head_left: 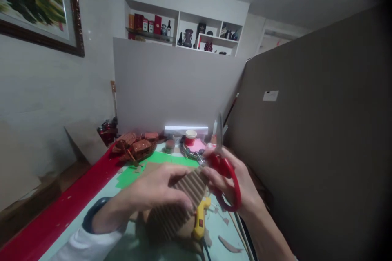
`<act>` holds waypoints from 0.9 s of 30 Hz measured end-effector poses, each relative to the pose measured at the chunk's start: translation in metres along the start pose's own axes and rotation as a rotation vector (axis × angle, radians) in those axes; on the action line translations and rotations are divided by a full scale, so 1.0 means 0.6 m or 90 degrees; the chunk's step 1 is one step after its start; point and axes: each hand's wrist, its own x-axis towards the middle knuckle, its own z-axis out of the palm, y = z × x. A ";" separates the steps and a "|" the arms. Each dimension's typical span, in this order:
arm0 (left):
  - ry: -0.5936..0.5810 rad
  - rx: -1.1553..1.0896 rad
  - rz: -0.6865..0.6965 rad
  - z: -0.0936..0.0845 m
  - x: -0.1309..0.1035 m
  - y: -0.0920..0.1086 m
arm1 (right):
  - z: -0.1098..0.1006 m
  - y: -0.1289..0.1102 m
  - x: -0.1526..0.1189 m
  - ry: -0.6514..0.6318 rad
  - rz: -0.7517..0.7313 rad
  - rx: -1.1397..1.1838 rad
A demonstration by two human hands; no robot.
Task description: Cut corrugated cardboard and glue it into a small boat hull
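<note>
Left hand (159, 185): was clamped on corrugated cardboard (194, 187). Right hand (228, 171): gripped red scissors (219, 160). Red edging (76, 193) bounded bench (231, 232) left; dark panel (306, 130), right.

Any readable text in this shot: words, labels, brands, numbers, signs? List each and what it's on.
None readable.
White label on the grey panel: small dark mark, too small to read.
Red box on the shelf: marking too small.
Bottle with pale label: too blurred.
Yellow glue gun: dark patch, any lettering unreadable.
Red scissors, corrugated cardboard: no text visible.
</note>
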 end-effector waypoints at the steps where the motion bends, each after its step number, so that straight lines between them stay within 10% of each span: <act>1: -0.008 0.032 0.001 -0.011 -0.003 0.000 | -0.005 0.001 0.000 0.041 -0.013 -0.007; 7: 0.105 0.048 -0.002 -0.073 -0.026 -0.003 | -0.037 -0.009 -0.006 0.213 -0.066 -0.003; 18: 0.601 -0.456 0.198 -0.074 -0.017 0.014 | 0.006 -0.001 -0.007 0.153 0.007 0.018; 27: 0.562 -0.616 0.291 -0.011 0.008 0.005 | 0.057 0.044 -0.001 0.275 -0.056 0.062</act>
